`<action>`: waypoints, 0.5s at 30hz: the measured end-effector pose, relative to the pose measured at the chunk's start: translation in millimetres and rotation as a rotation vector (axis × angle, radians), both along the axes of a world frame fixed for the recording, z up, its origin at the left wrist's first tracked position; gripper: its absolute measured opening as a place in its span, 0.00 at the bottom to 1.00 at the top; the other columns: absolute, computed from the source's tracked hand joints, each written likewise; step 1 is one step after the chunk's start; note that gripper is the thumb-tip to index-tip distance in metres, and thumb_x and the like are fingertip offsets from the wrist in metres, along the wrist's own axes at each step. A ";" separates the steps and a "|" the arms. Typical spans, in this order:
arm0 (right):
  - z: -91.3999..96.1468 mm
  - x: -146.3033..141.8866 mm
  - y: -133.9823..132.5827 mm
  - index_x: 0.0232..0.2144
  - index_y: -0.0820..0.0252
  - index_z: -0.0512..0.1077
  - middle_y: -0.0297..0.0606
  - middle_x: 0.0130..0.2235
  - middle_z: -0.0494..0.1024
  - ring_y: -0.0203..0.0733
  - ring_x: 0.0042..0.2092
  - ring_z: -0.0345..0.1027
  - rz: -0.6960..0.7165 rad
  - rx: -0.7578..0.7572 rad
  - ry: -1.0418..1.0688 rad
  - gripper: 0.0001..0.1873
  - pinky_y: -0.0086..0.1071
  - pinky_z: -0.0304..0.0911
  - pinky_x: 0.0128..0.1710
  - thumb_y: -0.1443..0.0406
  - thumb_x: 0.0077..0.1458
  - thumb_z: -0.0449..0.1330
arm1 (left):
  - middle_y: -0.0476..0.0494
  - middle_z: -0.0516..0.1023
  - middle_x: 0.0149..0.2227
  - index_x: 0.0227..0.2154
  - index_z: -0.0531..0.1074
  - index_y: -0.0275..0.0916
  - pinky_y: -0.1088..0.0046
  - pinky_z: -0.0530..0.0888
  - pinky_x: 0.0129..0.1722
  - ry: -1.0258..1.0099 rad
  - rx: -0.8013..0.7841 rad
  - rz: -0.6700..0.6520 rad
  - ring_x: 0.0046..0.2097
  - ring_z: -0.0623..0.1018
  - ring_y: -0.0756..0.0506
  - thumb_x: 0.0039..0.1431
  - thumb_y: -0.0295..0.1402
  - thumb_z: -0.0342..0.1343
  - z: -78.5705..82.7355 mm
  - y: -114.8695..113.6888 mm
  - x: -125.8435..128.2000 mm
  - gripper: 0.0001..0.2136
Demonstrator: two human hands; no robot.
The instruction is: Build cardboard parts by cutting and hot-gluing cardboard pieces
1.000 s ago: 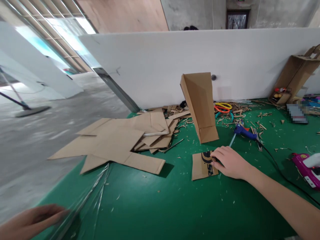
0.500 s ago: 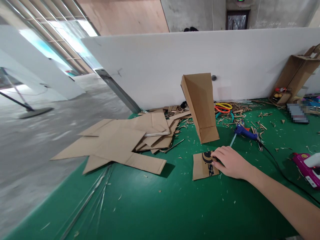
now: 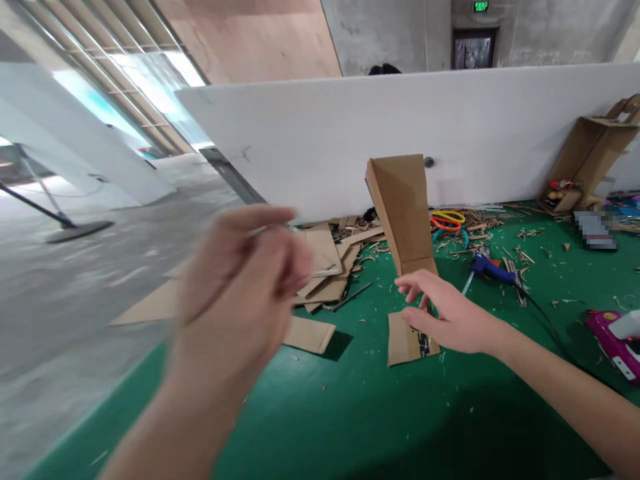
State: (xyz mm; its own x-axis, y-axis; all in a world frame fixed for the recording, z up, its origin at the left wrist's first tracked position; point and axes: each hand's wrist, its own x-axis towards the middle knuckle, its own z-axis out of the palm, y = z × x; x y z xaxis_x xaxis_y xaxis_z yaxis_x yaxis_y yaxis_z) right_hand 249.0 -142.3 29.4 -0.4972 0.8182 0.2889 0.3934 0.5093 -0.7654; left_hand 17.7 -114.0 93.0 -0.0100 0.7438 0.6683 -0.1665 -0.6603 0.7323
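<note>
Across the green counter (image 3: 380, 427), in the head view, 1 printed cardboard square (image 3: 401, 345) lay partly beneath the right hand (image 3: 443, 320), its grip released, fingers parted. The left hand (image 3: 243, 273) was raised, curled and blurred; I couldn't tell whether its grip held anything. Behind the square stood a tall cardboard trough (image 3: 401, 210).

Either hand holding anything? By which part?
Right hand: nothing visible, fingers open over the printed card. Left hand: curled but blurred, cannot tell.
</note>
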 end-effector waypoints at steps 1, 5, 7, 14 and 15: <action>12.4 -1.1 3.5 0.60 0.57 0.58 0.46 0.52 0.70 0.42 0.47 0.70 0.026 0.014 0.022 0.22 0.33 0.70 0.36 0.58 0.67 0.52 | 0.54 0.65 0.20 0.40 0.76 0.40 0.80 0.63 0.21 0.021 -0.003 -0.046 0.23 0.65 0.54 0.62 0.29 0.61 3.0 11.8 22.9 0.05; 40.2 8.2 29.1 0.54 0.61 0.64 0.34 0.35 0.72 0.36 0.32 0.66 0.006 0.086 -0.024 0.18 0.32 0.65 0.32 0.62 0.64 0.57 | 0.54 0.64 0.23 0.41 0.73 0.43 0.77 0.61 0.21 0.048 -0.062 -0.074 0.23 0.63 0.53 0.66 0.31 0.54 -4.0 37.5 92.3 0.04; 40.6 17.3 42.8 0.46 0.61 0.68 0.31 0.31 0.70 0.36 0.30 0.64 -0.033 0.078 -0.014 0.10 0.30 0.62 0.30 0.63 0.62 0.58 | 0.53 0.64 0.24 0.41 0.71 0.43 0.76 0.62 0.23 0.059 -0.096 -0.066 0.24 0.63 0.53 0.68 0.30 0.51 -12.7 42.3 109.0 0.04; 9.2 26.3 70.3 0.33 0.61 0.68 0.32 0.28 0.74 0.36 0.30 0.66 -0.055 0.069 -0.145 0.02 0.30 0.59 0.31 0.70 0.59 0.58 | 0.53 0.63 0.25 0.36 0.66 0.40 0.77 0.57 0.21 0.039 -0.308 -0.164 0.21 0.59 0.54 0.68 0.25 0.45 -28.2 53.5 127.6 0.07; 3.7 25.3 73.8 0.33 0.61 0.68 0.33 0.29 0.74 0.36 0.30 0.66 -0.095 0.097 -0.144 0.02 0.30 0.59 0.31 0.70 0.59 0.58 | 0.53 0.63 0.25 0.35 0.66 0.40 0.77 0.57 0.21 0.041 -0.318 -0.169 0.22 0.59 0.54 0.68 0.25 0.45 -30.5 55.6 128.9 0.07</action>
State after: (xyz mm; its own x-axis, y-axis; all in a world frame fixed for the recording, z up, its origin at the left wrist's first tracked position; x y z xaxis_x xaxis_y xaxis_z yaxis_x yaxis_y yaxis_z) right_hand 274.3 -68.5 33.1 -0.4610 0.8352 0.3000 0.5452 0.5333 -0.6468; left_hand 146.6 -58.4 62.4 0.1532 0.9036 0.4001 -0.2198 -0.3636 0.9052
